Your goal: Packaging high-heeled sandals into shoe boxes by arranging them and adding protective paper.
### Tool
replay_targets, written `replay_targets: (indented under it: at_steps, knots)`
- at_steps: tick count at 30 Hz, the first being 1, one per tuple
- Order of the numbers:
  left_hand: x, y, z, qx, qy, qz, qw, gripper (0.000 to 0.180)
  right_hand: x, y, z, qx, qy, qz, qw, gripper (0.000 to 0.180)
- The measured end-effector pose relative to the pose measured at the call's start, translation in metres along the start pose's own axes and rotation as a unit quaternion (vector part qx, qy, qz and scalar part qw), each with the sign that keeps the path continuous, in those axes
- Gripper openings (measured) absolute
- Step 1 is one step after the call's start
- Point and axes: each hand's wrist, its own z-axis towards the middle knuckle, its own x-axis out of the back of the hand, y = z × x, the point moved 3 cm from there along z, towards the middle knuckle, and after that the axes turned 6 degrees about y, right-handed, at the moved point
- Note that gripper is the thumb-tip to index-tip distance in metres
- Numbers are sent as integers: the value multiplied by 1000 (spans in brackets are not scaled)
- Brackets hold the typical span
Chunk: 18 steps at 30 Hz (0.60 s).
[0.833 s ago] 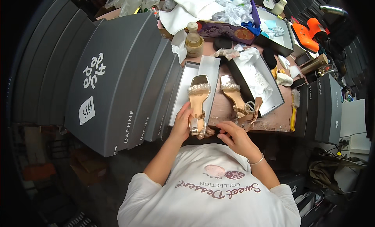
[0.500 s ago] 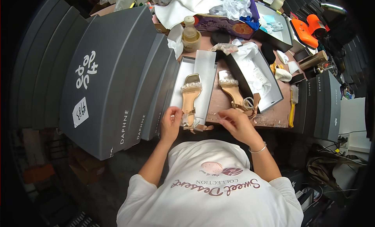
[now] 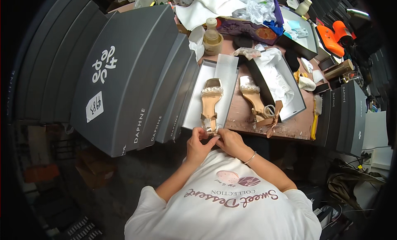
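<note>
A tan sandal (image 3: 209,104) with a pearl-like beaded toe band lies toe away from me across an open pale-lined shoe box (image 3: 194,112). At its heel end, my left hand (image 3: 199,146) is closed with thumb and fingers bent in. My right hand (image 3: 230,141) meets it there, fingers curled around the heel straps, whose exact hold is partly hidden. To the right, the matching sandal (image 3: 253,100) rests on the table, its brown ribbon (image 3: 271,123) tied in a bow at the ankle and hanging over the front edge.
Tall stacked dark grey shoe boxes (image 3: 120,74) rise close on my left, more boxes (image 3: 347,112) on the right. A second open box (image 3: 295,105) holds white paper. Behind stand a bottle in a cup (image 3: 212,39) and a purple box (image 3: 248,29). A yellow-handled brush (image 3: 315,120) lies right.
My right hand has moved left from beside the right sandal to the left sandal's heel. My left hand has moved in to the same heel. The view has shifted slightly.
</note>
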Motion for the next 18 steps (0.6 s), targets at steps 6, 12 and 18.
replay_targets:
  at_steps: [6, 12, 18]
  knots:
    - [8, 1, -2, 31, -32, -141, 989, 34, 14, 12, -2, 48, 76, 101, 991, 31]
    - [26, 5, 8, 56, -134, -227, 963, 35, 29, -19, 7, 161, 140, 55, 975, 32]
    - [41, 34, 27, -30, -134, -126, 982, 28, 59, -27, 9, 47, 12, 193, 980, 19]
